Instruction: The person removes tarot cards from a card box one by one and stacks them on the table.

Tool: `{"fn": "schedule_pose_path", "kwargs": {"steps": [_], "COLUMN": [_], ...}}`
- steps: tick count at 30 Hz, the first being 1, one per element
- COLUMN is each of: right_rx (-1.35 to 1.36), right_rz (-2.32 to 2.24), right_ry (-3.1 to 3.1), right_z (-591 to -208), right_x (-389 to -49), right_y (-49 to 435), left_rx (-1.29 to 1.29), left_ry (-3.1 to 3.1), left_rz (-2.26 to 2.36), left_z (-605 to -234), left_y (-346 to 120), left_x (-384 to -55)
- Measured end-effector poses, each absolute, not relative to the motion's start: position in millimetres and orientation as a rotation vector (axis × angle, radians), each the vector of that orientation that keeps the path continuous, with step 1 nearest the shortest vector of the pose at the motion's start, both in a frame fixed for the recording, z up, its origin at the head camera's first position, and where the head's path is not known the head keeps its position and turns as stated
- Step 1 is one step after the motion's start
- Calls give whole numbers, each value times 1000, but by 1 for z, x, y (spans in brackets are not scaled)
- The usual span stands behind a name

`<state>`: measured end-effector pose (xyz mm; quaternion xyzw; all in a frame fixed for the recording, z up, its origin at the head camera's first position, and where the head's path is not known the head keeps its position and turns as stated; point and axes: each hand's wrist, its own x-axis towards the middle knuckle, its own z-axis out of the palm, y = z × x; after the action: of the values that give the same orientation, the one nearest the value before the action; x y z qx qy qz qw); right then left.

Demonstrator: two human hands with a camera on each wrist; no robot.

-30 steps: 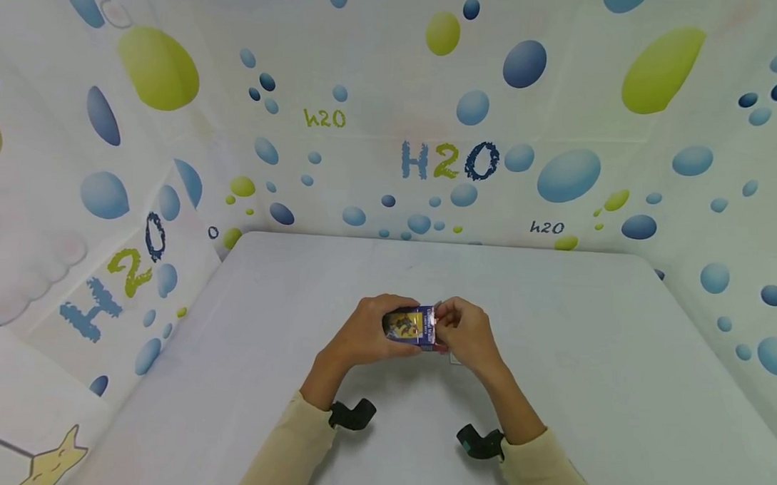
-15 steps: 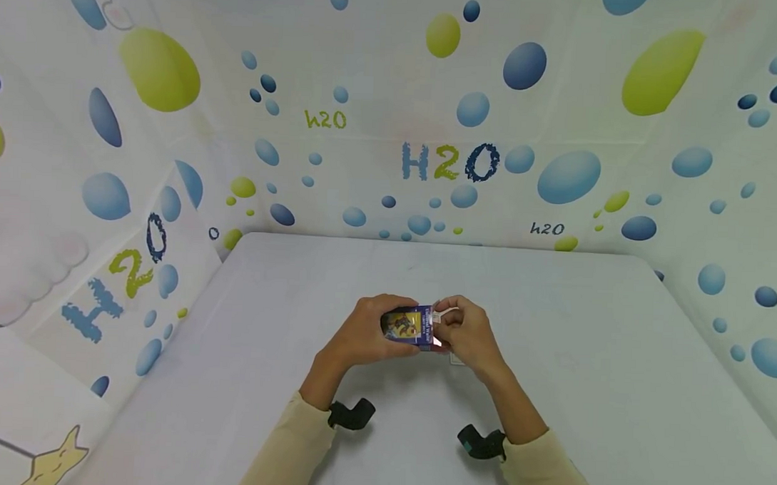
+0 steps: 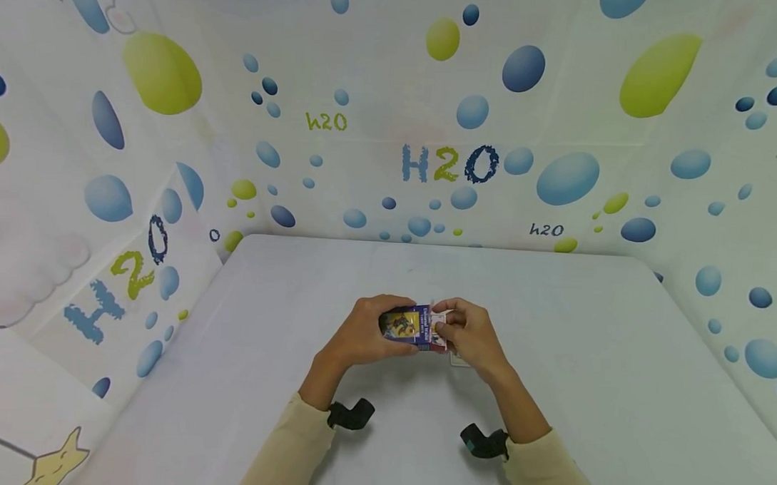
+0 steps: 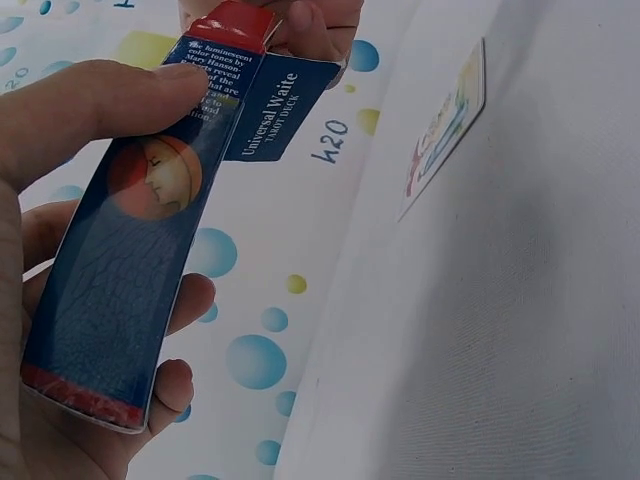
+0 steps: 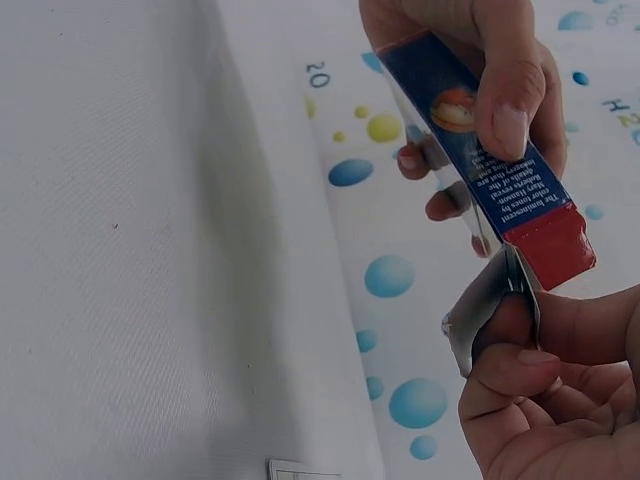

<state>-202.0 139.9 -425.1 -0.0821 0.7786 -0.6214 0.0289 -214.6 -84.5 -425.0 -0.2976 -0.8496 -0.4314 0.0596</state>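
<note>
A blue tarot deck box (image 3: 401, 325) with red ends is held by my left hand (image 3: 366, 331) above the table. In the left wrist view, the left thumb lies along the box's narrow side (image 4: 120, 280) and the other fingers curl behind. At the box's right end, the lid flap (image 4: 275, 110) is bent outward and a red side flap (image 5: 553, 250) sticks out. My right hand (image 3: 475, 335) pinches the lid flap between thumb and fingers, seen in the right wrist view. The box's inside is hidden. A printed card (image 4: 445, 130) lies on the table below.
The white table (image 3: 292, 439) spreads around both hands. Behind and beside it hang white cloth walls (image 3: 369, 70) with blue and green drops. A dark wrist camera (image 3: 352, 414) sits on the left wrist, another wrist camera (image 3: 483, 441) on the right.
The right fingers have shifted slightly at the box's end. A pale piece rose there half a second ago; now a pale, patterned piece shows between box and fingers. The left hand stays nearly still.
</note>
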Motion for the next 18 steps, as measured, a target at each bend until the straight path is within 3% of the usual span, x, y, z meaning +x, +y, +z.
{"fn": "schedule_pose_path", "kwargs": {"steps": [18], "right_rx": [-92], "right_rz": [-1867], "right_ry": [2430], "right_z": [-424], "right_x": [-206], "right_y": [147], "left_rx": [-844], "left_ry": [-2581], "left_rz": [-1304], "left_z": [-425], "left_y": [-88], "left_x": [-215]}}
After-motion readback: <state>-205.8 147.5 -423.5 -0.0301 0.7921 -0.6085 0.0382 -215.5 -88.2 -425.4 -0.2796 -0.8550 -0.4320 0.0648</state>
